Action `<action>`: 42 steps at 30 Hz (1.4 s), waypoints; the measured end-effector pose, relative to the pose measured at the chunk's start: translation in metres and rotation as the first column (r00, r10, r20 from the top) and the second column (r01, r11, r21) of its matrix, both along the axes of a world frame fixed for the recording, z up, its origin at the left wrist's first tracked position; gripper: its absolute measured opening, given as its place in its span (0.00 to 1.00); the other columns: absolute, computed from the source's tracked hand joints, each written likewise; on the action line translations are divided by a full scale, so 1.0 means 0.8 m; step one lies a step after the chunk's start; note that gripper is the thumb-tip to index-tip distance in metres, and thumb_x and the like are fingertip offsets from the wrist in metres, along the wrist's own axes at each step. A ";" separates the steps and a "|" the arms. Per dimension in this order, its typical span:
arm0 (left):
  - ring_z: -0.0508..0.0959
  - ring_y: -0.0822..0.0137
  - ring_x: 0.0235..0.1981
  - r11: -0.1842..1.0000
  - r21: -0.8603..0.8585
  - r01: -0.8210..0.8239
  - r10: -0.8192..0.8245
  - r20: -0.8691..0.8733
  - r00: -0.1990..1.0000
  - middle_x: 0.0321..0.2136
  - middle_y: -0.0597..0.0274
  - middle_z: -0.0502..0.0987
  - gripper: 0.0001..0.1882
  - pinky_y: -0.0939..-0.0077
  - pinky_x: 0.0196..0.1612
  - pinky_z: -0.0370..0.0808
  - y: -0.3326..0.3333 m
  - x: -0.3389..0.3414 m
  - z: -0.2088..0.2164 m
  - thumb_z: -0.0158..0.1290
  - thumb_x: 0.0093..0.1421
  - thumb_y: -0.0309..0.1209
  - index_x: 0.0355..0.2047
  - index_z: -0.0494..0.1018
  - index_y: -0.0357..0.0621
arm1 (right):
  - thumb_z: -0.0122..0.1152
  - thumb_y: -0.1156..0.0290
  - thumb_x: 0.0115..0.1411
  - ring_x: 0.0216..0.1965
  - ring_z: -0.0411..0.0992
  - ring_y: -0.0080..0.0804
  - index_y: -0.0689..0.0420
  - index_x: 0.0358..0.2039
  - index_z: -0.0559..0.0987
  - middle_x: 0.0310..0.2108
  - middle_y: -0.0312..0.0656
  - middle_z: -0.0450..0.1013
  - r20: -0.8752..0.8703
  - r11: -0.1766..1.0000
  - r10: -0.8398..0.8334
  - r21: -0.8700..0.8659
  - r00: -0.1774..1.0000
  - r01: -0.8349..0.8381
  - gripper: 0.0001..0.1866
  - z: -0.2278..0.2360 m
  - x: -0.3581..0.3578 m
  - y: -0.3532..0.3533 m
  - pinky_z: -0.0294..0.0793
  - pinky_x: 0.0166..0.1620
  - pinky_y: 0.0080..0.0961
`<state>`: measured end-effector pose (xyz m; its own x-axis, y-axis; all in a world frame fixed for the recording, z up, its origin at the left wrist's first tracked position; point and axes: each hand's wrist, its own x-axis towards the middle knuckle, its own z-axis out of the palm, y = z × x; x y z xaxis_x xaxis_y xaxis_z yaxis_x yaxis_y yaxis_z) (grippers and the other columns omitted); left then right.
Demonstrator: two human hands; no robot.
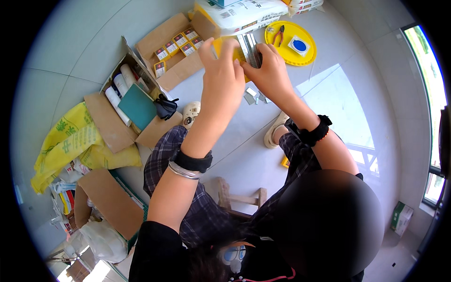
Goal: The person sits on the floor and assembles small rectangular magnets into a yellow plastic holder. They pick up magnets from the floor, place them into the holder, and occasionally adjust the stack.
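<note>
My left hand (pixel 222 75) and my right hand (pixel 270 70) are raised together in front of me over the grey floor. Between them they hold a yellow flat piece (pixel 221 47) and a grey metal comb-like strip (pixel 250 49) with many thin teeth. The left fingers clasp the yellow piece. On the strip's lower end the right fingers pinch. A few small grey metal bits (pixel 253 95) lie on the floor just under the hands. Both wrists wear black bands.
A yellow round tray (pixel 307 56) with pliers (pixel 279 35) and a blue roll (pixel 299 45) lies at the back. Open cardboard boxes (pixel 178 70) hold small packets and white tubes (pixel 117 101). A yellow sack (pixel 70 141) lies left; a wooden stool (pixel 239 199) is under me.
</note>
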<state>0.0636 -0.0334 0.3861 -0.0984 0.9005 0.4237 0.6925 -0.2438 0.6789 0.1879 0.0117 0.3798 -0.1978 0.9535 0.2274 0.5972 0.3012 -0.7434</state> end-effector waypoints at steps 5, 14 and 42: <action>0.77 0.38 0.40 0.989 -0.122 -0.087 0.092 0.038 0.995 0.55 0.35 0.55 0.12 0.57 0.45 0.76 -0.002 0.010 0.007 0.46 0.64 0.29 0.45 0.69 0.34 | 0.64 0.63 0.51 0.37 0.71 0.57 0.65 0.37 0.72 0.37 0.54 0.69 0.070 0.990 -0.005 0.140 0.998 -0.005 0.20 0.002 -0.003 -0.001 0.73 0.39 0.42; 0.71 0.45 0.43 0.973 -0.227 -0.031 0.122 0.400 0.908 0.47 0.40 0.60 0.16 0.60 0.48 0.71 -0.003 0.012 0.010 0.44 0.67 0.37 0.42 0.69 0.33 | 0.64 0.62 0.54 0.29 0.74 0.51 0.61 0.39 0.74 0.37 0.48 0.68 0.207 0.932 -0.006 0.356 0.978 -0.070 0.18 0.012 -0.004 -0.012 0.75 0.30 0.38; 0.78 0.48 0.45 0.947 -0.302 0.110 0.193 0.809 0.555 0.47 0.34 0.71 0.25 0.63 0.47 0.75 0.014 0.004 0.004 0.46 0.65 0.31 0.57 0.52 0.32 | 0.67 0.71 0.44 0.32 0.73 0.44 0.59 0.37 0.75 0.37 0.43 0.69 0.138 0.849 -0.057 0.528 0.989 -0.025 0.18 0.027 -0.007 -0.003 0.75 0.33 0.33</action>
<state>0.0670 -0.0226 0.3890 -0.3045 0.9425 -0.1379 -0.2021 0.0776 0.9763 0.1827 0.0095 0.4017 -0.2524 0.7008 0.6672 0.6923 0.6125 -0.3815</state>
